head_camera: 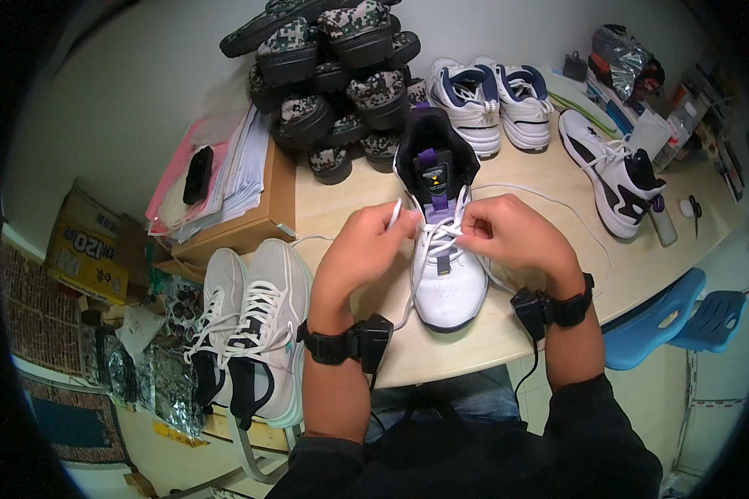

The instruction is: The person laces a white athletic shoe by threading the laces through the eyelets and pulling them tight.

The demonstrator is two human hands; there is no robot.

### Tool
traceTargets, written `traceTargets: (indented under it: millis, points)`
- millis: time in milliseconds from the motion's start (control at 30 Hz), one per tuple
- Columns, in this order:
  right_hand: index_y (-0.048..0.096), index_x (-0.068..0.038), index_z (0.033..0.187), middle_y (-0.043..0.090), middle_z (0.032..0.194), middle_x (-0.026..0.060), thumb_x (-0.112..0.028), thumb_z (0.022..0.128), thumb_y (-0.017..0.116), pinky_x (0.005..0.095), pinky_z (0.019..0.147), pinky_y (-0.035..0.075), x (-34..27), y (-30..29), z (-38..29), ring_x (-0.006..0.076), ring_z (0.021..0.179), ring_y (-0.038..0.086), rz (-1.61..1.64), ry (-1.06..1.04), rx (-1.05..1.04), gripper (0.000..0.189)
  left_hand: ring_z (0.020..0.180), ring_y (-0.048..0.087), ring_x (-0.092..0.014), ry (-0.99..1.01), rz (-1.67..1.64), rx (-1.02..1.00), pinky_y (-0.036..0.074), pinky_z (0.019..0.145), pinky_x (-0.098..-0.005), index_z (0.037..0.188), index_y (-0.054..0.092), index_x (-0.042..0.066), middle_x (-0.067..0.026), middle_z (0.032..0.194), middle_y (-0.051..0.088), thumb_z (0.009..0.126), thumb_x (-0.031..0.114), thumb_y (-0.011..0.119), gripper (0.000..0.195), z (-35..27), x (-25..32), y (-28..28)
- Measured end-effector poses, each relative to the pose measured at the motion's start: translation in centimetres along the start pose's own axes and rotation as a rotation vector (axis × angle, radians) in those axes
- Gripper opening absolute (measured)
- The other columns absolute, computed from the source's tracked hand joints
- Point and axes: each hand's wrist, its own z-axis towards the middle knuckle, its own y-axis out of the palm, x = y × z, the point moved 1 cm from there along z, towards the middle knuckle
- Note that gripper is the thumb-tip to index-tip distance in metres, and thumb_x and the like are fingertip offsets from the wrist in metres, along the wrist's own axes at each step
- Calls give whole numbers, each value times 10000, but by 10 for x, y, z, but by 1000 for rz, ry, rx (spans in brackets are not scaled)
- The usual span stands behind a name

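A white sneaker [452, 299] with a dark collar stands on the table before me, its toe pointing towards me. White laces [440, 237] cross over its purple-grey tongue [440, 212]. At the shoe's left side, my left hand [374, 240] pinches a lace, whose white end sticks up between thumb and finger. My right hand [505, 231] is closed at the opposite row of eyelets, thumb and fingertip on the lacing. Whether a lace strand lies within its curled fingers is partly hidden. Loose lace trails down both sides of the shoe.
Camouflage shoes [374, 93] are piled at the back. White-and-navy sneakers [474, 112] stand beside them; a white-and-black sneaker [611, 181] is at right, near scissors [696, 215]. Grey sneakers [278, 312] and a cardboard box [249, 218] of papers lie left. A blue chair [655, 324] stands right.
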Motion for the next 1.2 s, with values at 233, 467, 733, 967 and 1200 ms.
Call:
traceTargets:
  millis: [233, 467, 733, 967, 1200]
  points:
    - [606, 34, 783, 611, 663, 145, -129, 806, 650, 334, 590, 467, 1, 1, -1, 226, 585, 576, -13, -31, 31, 171, 562, 467, -66, -73, -23, 515, 378, 521, -234, 781, 614, 30, 12, 634, 526, 981, 359, 517, 397, 11, -20, -18]
    - [604, 28, 810, 611, 670, 136, -117, 804, 634, 336, 588, 463, 2, 0, -2, 228, 588, 565, 54, -36, 20, 148, 622, 511, -96, -106, 357, 483, 426, 576, -272, 869, 650, -33, 5, 671, 576, 901, 318, 655, 353, 2, -6, -17]
    - [618, 11, 878, 591, 661, 29, -107, 854, 649, 253, 589, 436, -3, -5, -1, 83, 605, 508, 172, 16, -6, 125, 646, 506, -53, 6, 115, -215, 423, 575, -232, 859, 618, -9, 14, 710, 577, 879, 177, 682, 198, -3, 0, -1]
    - [624, 11, 921, 637, 720, 88, -95, 855, 645, 291, 611, 462, -4, 2, -2, 148, 642, 571, 276, -92, -25, 127, 673, 519, -59, 99, -197, -71, 433, 594, -236, 927, 629, -13, 1, 763, 597, 912, 136, 620, 150, 4, 2, 8]
    - [638, -11, 1009, 630, 733, 62, -78, 871, 636, 266, 600, 446, -11, 2, -1, 103, 647, 552, 347, -47, 63, 152, 634, 523, -42, 51, -176, -214, 427, 575, -207, 975, 647, 9, 7, 718, 617, 962, 190, 575, 196, 3, 6, 11]
